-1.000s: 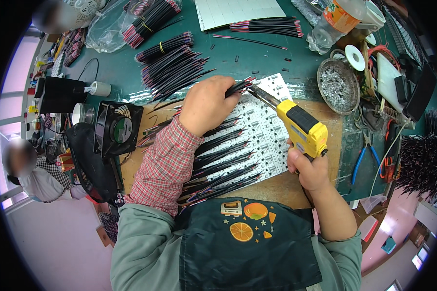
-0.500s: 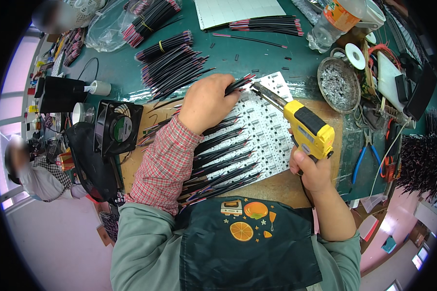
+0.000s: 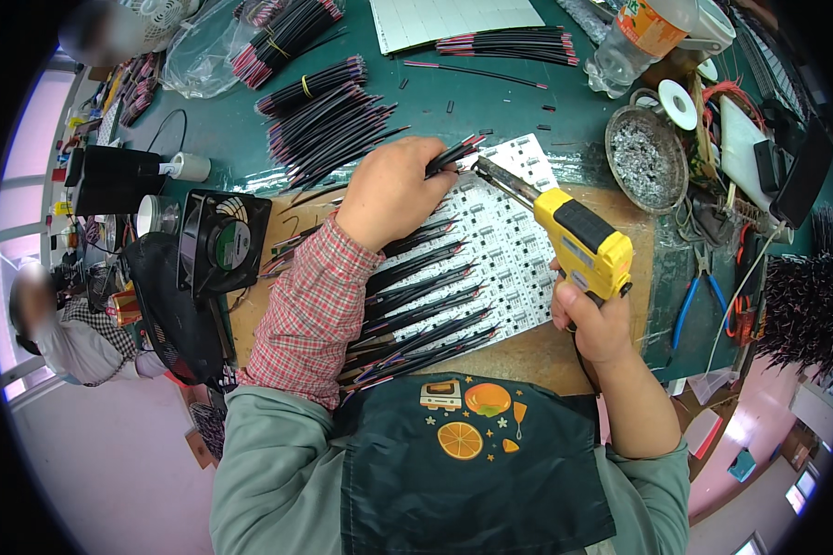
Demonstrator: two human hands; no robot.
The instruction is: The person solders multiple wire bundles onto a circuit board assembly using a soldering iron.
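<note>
My left hand (image 3: 393, 192) is closed round a few black wires (image 3: 452, 157) with red and pale stripped ends, above the upper part of a white circuit board panel (image 3: 518, 259). My right hand (image 3: 594, 319) grips a yellow-and-black soldering gun (image 3: 583, 242) by its handle. The gun's tip points up and left, close to the ends of the held wires; whether they touch I cannot tell. Rows of black wires (image 3: 426, 301) lie across the panel's left side, below my left hand. The panel rests on a brown board (image 3: 620, 208).
Bundles of black wires (image 3: 329, 129) lie beyond my left hand. A small fan (image 3: 227, 242) stands at the left. To the right are a metal dish of silvery scraps (image 3: 646, 157), a solder spool (image 3: 677, 104), blue-handled pliers (image 3: 685, 310) and a plastic bottle (image 3: 634, 51).
The soldering gun has shifted slightly left and up in my right hand. My left hand has moved a little up with the wires still held.
</note>
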